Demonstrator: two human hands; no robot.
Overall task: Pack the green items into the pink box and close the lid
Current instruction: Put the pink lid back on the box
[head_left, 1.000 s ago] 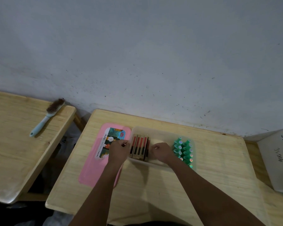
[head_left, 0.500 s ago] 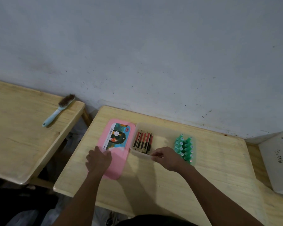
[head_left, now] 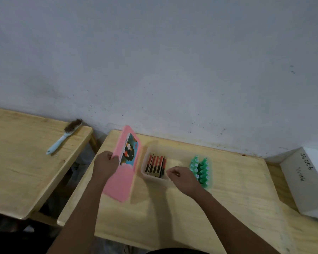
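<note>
Wooden counter point(head_left: 173, 217), grey wall: your left hand point(head_left: 106, 165) grips one pink box point(head_left: 121, 182), picture-fronted, tilted on edge; your right hand point(head_left: 184, 178) curls at one clear tray point(head_left: 165, 146), grasp unclear, beside two rows of green items point(head_left: 200, 169).

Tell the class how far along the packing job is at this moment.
Done: the green ridged bottles already stand in the translucent plastic box, beside red-and-gold sticks. In hand: the left hand grips the pink picture lid, tilted up off the wooden table; the right hand holds the box's near rim. Left: bring the lid over the box and press it shut.
</note>
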